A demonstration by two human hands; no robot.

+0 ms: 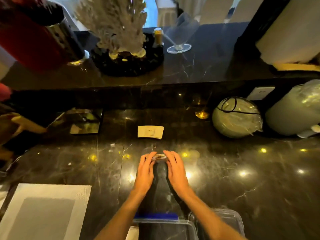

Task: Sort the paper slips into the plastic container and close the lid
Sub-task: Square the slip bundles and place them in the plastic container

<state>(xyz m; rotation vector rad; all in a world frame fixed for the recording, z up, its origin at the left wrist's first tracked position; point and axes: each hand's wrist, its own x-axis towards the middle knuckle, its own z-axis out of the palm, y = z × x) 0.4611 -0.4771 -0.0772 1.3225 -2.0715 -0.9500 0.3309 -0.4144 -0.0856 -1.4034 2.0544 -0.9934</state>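
A thin stack of paper slips (160,157) stands on edge on the dark marble counter, squeezed between my left hand (145,170) and my right hand (174,168). One more pale slip (150,132) lies flat farther back on the counter, apart from both hands. The clear plastic container (173,227) with a blue clip (155,215) sits at the near edge under my forearms, and it has no lid on. A clear lid (232,220) lies just to its right.
A white placemat (45,210) lies at the near left. A black glossy tray (81,122) sits at the back left. Wrapped stacks of plates (237,118) stand at the back right. The raised ledge behind carries a wine glass (178,47) and a coral ornament (121,32).
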